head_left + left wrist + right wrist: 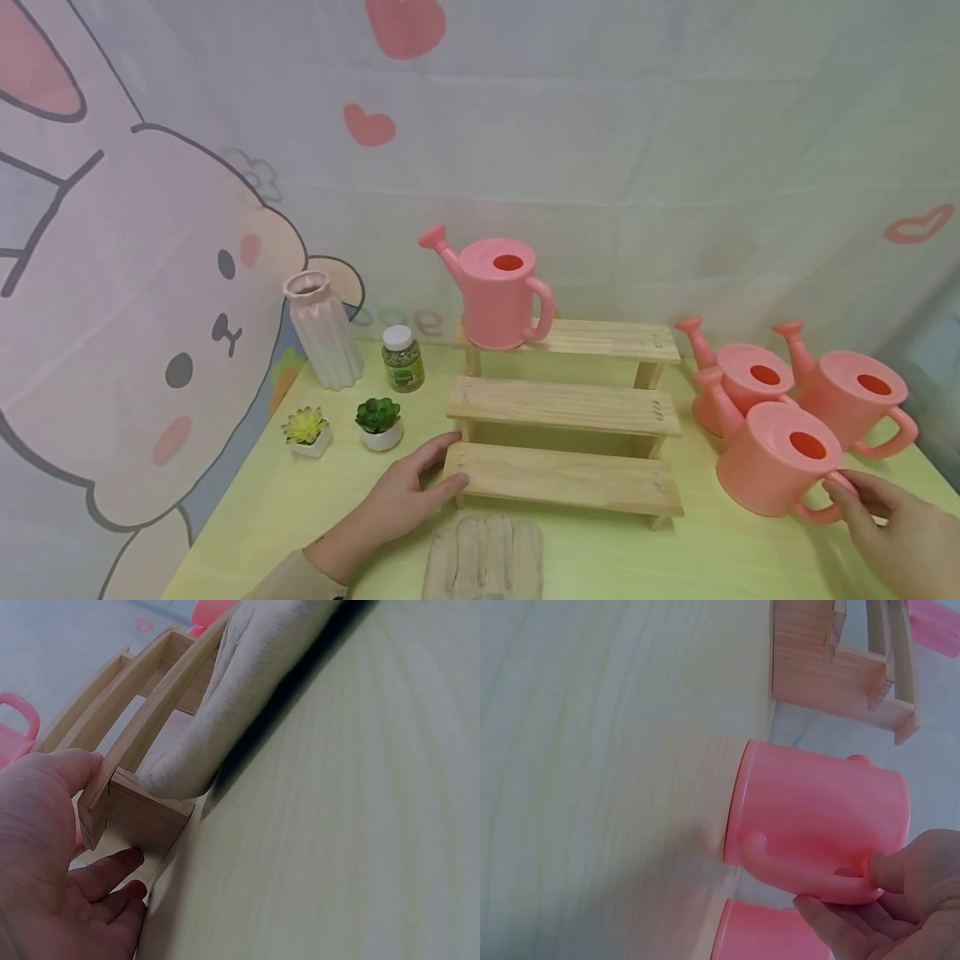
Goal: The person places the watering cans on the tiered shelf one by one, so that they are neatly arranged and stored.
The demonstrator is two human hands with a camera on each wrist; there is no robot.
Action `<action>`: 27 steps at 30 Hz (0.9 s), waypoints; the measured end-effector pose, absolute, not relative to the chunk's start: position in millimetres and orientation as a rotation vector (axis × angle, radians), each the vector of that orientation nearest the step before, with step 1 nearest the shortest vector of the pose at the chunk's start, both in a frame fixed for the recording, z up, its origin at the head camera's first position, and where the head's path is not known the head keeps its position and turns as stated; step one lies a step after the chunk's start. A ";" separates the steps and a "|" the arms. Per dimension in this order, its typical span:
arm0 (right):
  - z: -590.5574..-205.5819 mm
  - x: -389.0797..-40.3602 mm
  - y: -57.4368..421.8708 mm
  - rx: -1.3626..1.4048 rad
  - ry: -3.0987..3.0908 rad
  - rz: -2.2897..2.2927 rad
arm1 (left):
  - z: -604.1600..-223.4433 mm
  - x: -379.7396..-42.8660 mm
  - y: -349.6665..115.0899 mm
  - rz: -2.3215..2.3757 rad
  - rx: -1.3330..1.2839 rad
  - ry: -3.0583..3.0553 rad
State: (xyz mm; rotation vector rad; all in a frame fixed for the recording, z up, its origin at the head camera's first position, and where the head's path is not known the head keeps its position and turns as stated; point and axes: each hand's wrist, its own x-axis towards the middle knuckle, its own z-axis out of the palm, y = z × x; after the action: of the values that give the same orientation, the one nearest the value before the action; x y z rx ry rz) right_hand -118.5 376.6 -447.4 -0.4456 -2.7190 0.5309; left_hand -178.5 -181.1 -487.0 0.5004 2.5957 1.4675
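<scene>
At the right, my right hand (892, 521) pinches the handle of the front pink watering can (780, 458) between thumb and fingers. In the right wrist view that watering can (817, 802) stands upright, its base at the table surface. My left hand (401, 496) holds the left end of the three-tier wooden shelf (562, 479), thumb on the lowest board. The left wrist view shows the other fingers (112, 874) curled beside the shelf's leg. Another pink watering can (498, 296) stands on the top tier, spout to the left.
Two more pink watering cans stand behind the held one, one at left (705, 412) and one at right (855, 400). A knitted glove (483, 558) lies before the shelf. Leftward are a white vase (322, 333), a white-capped jar (403, 362), a green succulent (378, 421) and a yellow succulent (306, 429).
</scene>
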 end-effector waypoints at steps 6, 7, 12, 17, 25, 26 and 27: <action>-445.9 -115.7 370.4 -0.445 -2.659 0.511 | -486.4 -178.4 -180.2 1.461 0.491 2.599; -445.4 -114.7 369.7 -0.442 -2.648 0.512 | -486.6 -178.5 -180.1 1.458 0.490 2.603; -441.8 -110.5 366.4 -0.324 -2.462 0.660 | -487.4 -178.7 -180.1 1.460 0.500 2.608; -427.8 -110.6 358.1 -0.221 -2.289 0.851 | -485.5 -177.6 -181.0 1.465 0.489 2.598; -383.5 -116.0 344.7 -0.025 -2.121 0.900 | -487.1 -178.2 -181.3 1.448 0.495 2.619; -377.8 -117.3 343.0 0.003 -2.107 0.894 | -487.5 -178.4 -181.2 1.449 0.503 2.622; -372.7 -119.1 341.8 0.044 -2.085 0.896 | -488.0 -178.5 -181.1 1.449 0.507 2.625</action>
State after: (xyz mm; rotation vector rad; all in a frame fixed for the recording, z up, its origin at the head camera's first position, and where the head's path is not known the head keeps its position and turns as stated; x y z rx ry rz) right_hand -119.1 341.8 -372.7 0.0440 -2.0850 0.8961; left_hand -178.5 -181.1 -488.0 0.5072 2.6247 1.4492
